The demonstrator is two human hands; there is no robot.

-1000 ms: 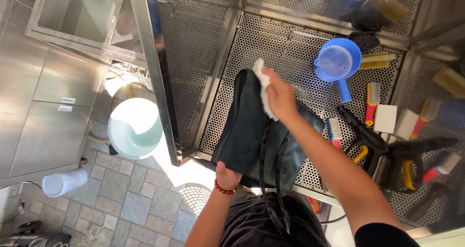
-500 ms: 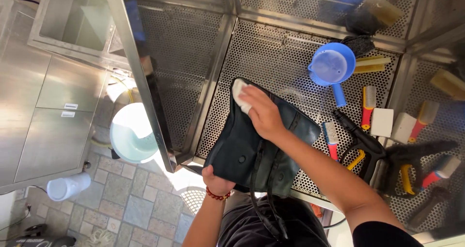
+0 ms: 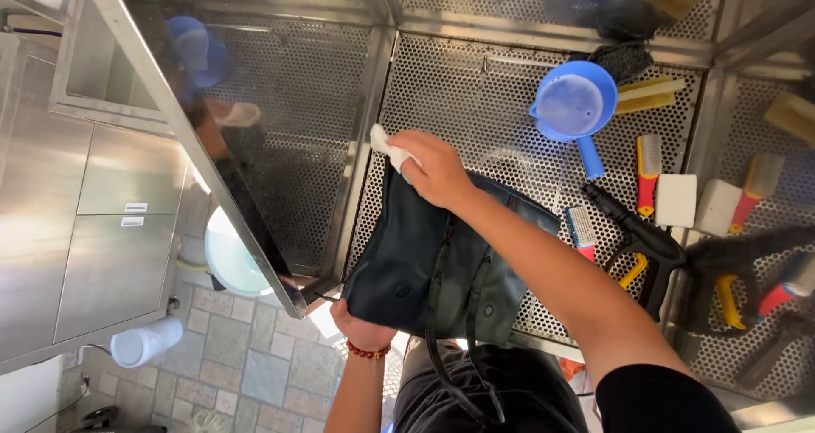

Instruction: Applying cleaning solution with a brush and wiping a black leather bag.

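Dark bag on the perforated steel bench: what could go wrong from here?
The dark bag overhangs the near edge of the perforated bench, and only the left hand steadies it there, so it might slide off. Its long straps dangle toward the person's lap and could snag. The right hand presses a white cloth near the bag's top edge; a hard wipe could push the bag askew.

Bag [image 3: 424, 255]: I see dark, smooth leather, a bit shiny.
Cloth [image 3: 386, 144]: soft white rag (crumpled).
Table [image 3: 475, 102]: shiny metal full of small holes.
Scoop [image 3: 577, 106]: smooth blue plastic.
Cupboard [image 3: 76, 229]: dull grey metal.
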